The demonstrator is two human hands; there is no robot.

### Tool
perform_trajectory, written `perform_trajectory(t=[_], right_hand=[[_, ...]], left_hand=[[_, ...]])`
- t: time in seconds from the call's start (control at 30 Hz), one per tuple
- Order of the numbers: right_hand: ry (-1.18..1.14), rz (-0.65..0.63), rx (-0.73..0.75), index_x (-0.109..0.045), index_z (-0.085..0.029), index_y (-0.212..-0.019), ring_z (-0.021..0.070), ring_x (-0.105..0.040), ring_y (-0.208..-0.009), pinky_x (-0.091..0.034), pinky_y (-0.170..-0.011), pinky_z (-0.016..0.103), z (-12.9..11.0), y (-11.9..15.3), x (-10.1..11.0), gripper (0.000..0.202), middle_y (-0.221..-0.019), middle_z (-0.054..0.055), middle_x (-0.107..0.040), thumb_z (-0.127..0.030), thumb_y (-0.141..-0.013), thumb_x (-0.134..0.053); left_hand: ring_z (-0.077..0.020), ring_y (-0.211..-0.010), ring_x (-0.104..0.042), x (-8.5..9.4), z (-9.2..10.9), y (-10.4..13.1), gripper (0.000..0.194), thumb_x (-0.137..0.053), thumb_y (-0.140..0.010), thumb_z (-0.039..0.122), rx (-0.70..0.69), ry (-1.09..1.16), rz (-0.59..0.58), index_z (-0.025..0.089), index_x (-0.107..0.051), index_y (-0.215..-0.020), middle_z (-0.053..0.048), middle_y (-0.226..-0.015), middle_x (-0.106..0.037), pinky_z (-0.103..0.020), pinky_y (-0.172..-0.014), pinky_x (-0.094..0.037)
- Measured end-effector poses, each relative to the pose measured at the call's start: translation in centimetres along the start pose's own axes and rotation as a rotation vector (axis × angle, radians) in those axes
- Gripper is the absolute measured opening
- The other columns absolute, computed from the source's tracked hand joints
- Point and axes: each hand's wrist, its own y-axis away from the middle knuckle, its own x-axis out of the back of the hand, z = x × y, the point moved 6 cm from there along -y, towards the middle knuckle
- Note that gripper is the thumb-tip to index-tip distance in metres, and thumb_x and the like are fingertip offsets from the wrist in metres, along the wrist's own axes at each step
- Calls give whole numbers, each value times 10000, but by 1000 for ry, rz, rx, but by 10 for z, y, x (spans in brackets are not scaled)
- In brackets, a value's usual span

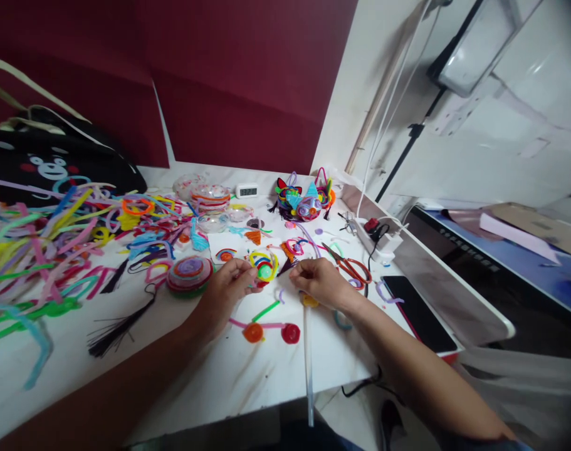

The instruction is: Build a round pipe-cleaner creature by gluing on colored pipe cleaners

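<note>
My left hand (231,282) pinches a round pipe-cleaner piece (265,268) with a yellow outer ring and a green centre. To its right, my right hand (319,282) has its fingers drawn together; what they hold, if anything, I cannot make out. Beside those fingertips lie a dark tassel (288,265) and an orange woven piece (289,250). Below the hands are an orange coil (254,332) and a red coil (291,333) along a pink stem. A translucent stick (308,369) runs from under my right hand past the table edge.
Orange-handled scissors (355,270) and a dark phone (419,313) lie to the right, near a power strip (377,241). Loose pipe cleaners (54,250) heap up on the left before a black bag (54,163). Coiled pouches (308,203) and a small clock (246,190) stand behind.
</note>
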Motion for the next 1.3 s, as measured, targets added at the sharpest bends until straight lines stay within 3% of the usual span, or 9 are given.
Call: perform_trajectory(t=[0.2, 0.3, 0.43, 0.53, 0.7, 0.83, 1.07, 1.2, 1.3], right_hand=[[241, 200, 85, -635, -183, -746, 121, -556, -585, -397, -574, 239, 2, 21, 44, 63, -669, -4, -646, -162, -768, -579], [412, 180, 82, -650, -179, -794, 140, -581, -643, -420, -607, 250, 8, 45, 55, 87, -730, 16, -662, -126, -769, -586], [690, 50, 112, -666, -131, -1043, 239, -624, -954, -477, -823, 339, 22, 68, 44, 307, -1042, 123, -677, -79, -747, -603], [888, 2, 92, -580, -100, -1254, 309, -522, -1196, -417, -987, 426, 33, 67, 32, 514, -1279, 169, -595, -55, -742, -570], [1019, -125, 27, -516, -122, -1326, 328, -492, -1240, -380, -1028, 482, 40, 47, 19, 544, -1295, 157, -589, -92, -783, -524], [976, -109, 16, -529, -95, -1292, 301, -559, -1132, -440, -969, 405, 41, 38, 18, 548, -1211, 171, -597, -108, -745, -568], [768, 157, 164, -557, -97, -1214, 254, -588, -961, -502, -808, 340, 28, 49, 41, 556, -1106, 150, -576, -66, -659, -560], [554, 317, 216, -602, -125, -1164, 204, -581, -781, -492, -709, 322, 16, 57, 62, 499, -983, 96, -584, -121, -665, -580], [331, 354, 209, -637, -155, -1117, 175, -563, -721, -466, -645, 297, 15, 56, 67, 440, -924, 57, -583, -177, -679, -617]], left_hand=[[-136, -671, -604, -1, -1, -2, 312, -828, -589, 370, 15, 0, -5, 175, -603, -683, 26, -668, -595, -286, -664, -561], [-139, -690, -608, 1, -4, -4, 317, -834, -583, 380, 21, -2, 2, 177, -615, -691, 24, -680, -601, -272, -668, -558], [-134, -697, -590, 2, -7, -4, 272, -800, -637, 369, 0, -12, -1, 179, -614, -694, 22, -677, -590, -268, -676, -560], [-135, -704, -589, 0, -8, -2, 258, -792, -649, 355, -2, -9, -10, 178, -609, -691, 21, -679, -585, -262, -669, -556], [-133, -681, -581, -2, -5, -1, 285, -809, -606, 357, 8, -1, -7, 172, -606, -682, 19, -678, -586, -265, -653, -553], [-129, -662, -580, -2, -4, -1, 271, -798, -612, 346, 9, -11, -9, 171, -602, -678, 21, -679, -588, -268, -644, -548], [-134, -666, -590, 0, -6, -1, 244, -779, -638, 342, 5, -16, 13, 181, -602, -683, 25, -670, -585, -277, -665, -545], [-131, -662, -589, 0, -6, -1, 229, -759, -656, 340, -6, -28, 22, 181, -596, -681, 31, -652, -579, -280, -681, -546], [-136, -650, -579, -1, -8, 1, 229, -742, -660, 350, -1, -53, 12, 179, -592, -688, 29, -636, -573, -285, -649, -548]])
